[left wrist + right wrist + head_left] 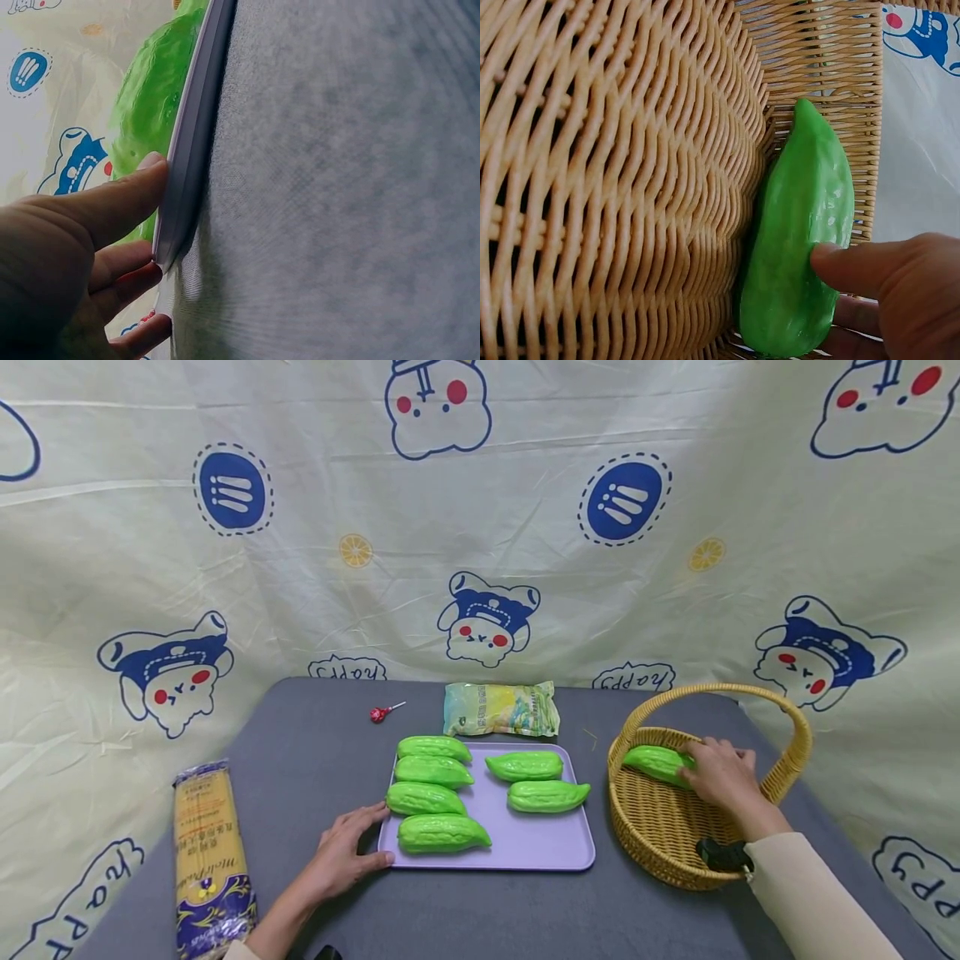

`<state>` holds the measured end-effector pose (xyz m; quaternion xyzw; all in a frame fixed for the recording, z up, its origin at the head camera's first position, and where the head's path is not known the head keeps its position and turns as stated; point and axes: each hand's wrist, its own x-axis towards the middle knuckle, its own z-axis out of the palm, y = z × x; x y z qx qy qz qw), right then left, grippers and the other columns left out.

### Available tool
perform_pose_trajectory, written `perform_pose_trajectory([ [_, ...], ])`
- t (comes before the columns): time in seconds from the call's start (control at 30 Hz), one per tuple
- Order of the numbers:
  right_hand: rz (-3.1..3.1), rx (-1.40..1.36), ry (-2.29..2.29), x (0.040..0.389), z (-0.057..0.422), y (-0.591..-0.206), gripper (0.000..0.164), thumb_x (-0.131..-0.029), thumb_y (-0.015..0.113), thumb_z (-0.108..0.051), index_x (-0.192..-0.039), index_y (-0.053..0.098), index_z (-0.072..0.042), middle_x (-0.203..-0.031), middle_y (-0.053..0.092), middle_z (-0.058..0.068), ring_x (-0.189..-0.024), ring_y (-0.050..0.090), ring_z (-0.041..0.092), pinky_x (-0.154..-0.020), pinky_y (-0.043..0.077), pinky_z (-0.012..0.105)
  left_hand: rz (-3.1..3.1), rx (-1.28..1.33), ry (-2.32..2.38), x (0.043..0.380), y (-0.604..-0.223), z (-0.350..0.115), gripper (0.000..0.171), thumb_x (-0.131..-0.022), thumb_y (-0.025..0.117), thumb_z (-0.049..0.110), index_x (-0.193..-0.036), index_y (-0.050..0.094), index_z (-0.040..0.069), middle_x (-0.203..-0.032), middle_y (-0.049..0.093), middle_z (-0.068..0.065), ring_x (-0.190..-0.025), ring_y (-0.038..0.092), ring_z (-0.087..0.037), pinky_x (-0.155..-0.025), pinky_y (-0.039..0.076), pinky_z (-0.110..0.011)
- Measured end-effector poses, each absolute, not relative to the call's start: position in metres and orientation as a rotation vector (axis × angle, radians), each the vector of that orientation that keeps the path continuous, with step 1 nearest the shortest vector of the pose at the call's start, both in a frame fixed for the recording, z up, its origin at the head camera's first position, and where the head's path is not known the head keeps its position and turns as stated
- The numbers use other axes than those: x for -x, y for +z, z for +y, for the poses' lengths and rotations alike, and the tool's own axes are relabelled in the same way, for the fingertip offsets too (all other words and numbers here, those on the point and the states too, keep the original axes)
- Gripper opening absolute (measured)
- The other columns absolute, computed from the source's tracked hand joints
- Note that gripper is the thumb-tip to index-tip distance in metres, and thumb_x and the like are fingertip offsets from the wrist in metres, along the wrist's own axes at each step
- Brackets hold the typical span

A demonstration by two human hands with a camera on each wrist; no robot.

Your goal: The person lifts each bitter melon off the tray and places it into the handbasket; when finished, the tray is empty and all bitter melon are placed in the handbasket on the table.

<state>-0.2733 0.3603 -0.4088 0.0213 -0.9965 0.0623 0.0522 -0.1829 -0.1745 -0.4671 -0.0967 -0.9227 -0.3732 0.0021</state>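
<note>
My right hand reaches into a wicker basket and grips a green bitter melon, thumb on one side and fingers on the other. The bitter melon lies against the basket's inner wall. At the left is my left hand, its thumb and relaxed fingers touching the front left corner and left edge of a light purple tray. Several bitter melons lie on this tray, in a left column with a front bitter melon and a right pair including a bitter melon.
Behind the tray lies a green and yellow packet, with a small red-headed lollipop to its left. A long spaghetti pack lies along the table's left side. The basket's tall handle arches over my right hand.
</note>
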Motion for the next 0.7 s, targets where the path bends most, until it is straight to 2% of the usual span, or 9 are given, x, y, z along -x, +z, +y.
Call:
perform_pose_trajectory([
  [0.7,-3.046,-0.105,0.182,0.2752,0.3601,-0.4081,0.043,-0.087,0.063,-0.02,-0.124,0.055,0.0,-0.123,0.051,0.031,-0.108,0.046,0.048,-0.083,0.026,0.065,-2.896,0.317,-1.157,0.1844,-0.4689,-0.1763,0.065,-0.075,0.077,0.03,-0.133,0.054,0.011,-0.144,0.048,-0.008,-0.132,0.037,-0.036,-0.1,0.025,-0.06],
])
